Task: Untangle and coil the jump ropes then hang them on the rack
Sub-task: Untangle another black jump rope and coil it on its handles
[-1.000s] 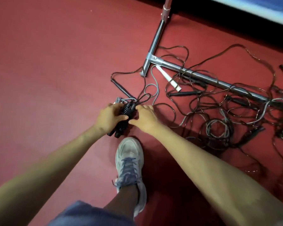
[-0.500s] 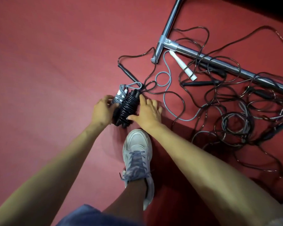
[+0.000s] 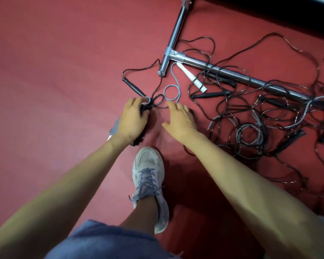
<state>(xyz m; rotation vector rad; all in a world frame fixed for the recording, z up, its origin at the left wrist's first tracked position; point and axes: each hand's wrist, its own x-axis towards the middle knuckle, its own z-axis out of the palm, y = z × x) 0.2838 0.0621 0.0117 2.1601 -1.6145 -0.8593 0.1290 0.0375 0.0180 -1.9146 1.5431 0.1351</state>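
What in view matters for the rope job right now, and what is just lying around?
Job: coiled black-and-grey rope bundle gripped by left hand; open right hand; loose tangle of black and grey jump ropes; chrome tubular rack frame.
Not the job: white lace-up sneaker; red carpet floor; blue denim shorts.

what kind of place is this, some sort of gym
Probably a gym or sports hall, though little of the room shows. A red floor, a heap of tangled jump ropes and a metal rack base among them point that way. The left hand grips a coiled rope bundle.
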